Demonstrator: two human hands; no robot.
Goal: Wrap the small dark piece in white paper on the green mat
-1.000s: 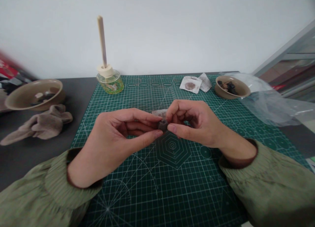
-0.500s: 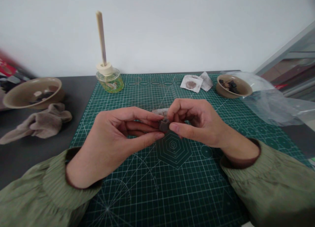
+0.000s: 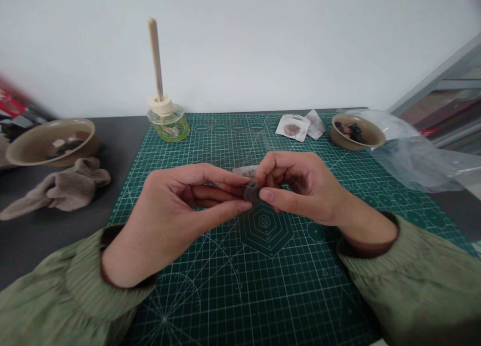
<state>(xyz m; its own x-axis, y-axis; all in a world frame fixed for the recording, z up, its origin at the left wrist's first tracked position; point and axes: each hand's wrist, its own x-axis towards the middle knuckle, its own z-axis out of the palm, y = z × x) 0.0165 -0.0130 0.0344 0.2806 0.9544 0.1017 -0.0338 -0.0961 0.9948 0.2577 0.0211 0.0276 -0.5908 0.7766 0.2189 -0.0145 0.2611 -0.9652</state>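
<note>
Over the middle of the green cutting mat, my left hand pinches a small dark grey-brown lump between thumb and fingertips. My right hand meets the lump from the other side, its thumb and curled forefinger closed at the lump's right edge. A shallow dent or notch shows on top of the lump. Behind the fingertips lies a pale, smudged piece of paper or cloth, partly hidden by both hands.
On the left are a tan bowl with small pieces and a crumpled brown cloth. A reed diffuser stands at the back. Stained white squares, another bowl of dark bits and clear plastic lie back right.
Both hands keep almost the same position. The lump has turned slightly between the fingertips, and its top shows a little more.
</note>
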